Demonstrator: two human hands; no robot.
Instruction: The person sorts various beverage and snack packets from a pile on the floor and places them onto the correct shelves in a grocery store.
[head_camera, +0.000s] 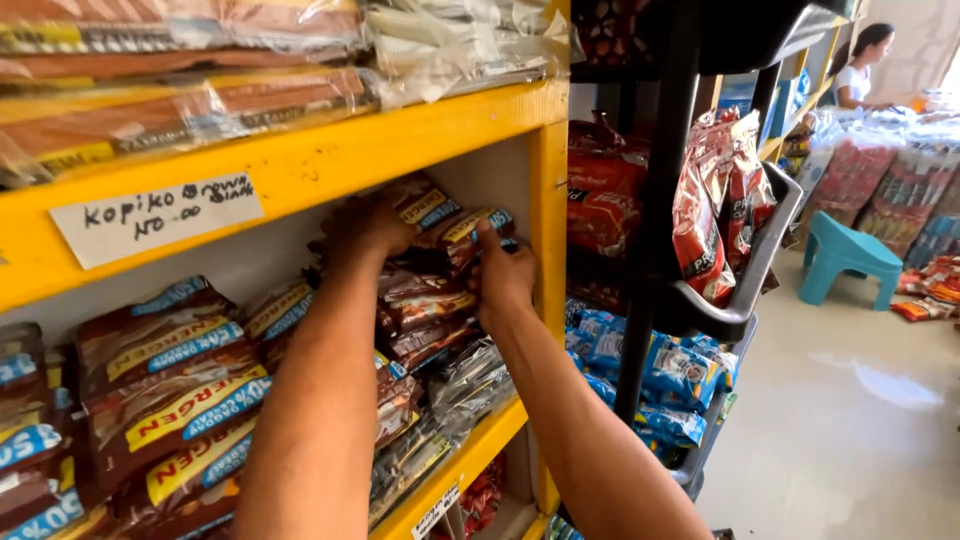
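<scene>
- Shelf (300, 165), yellow, spans the view, with brown sachet packs stacked in the bay under its upper board; you reach into that bay with both forearms raised.
- Rack (655, 200), dark, stands just right of it, hung with red snack bags (715, 200).
- Your left hand (368, 228) goes deep under the board, palm down on the top packs; whether its grip is closed you cannot tell.
- Your right hand (503, 275) pinches the end of a brown sachet pack (470, 232) near the yellow upright, grip clamped on it.
</scene>
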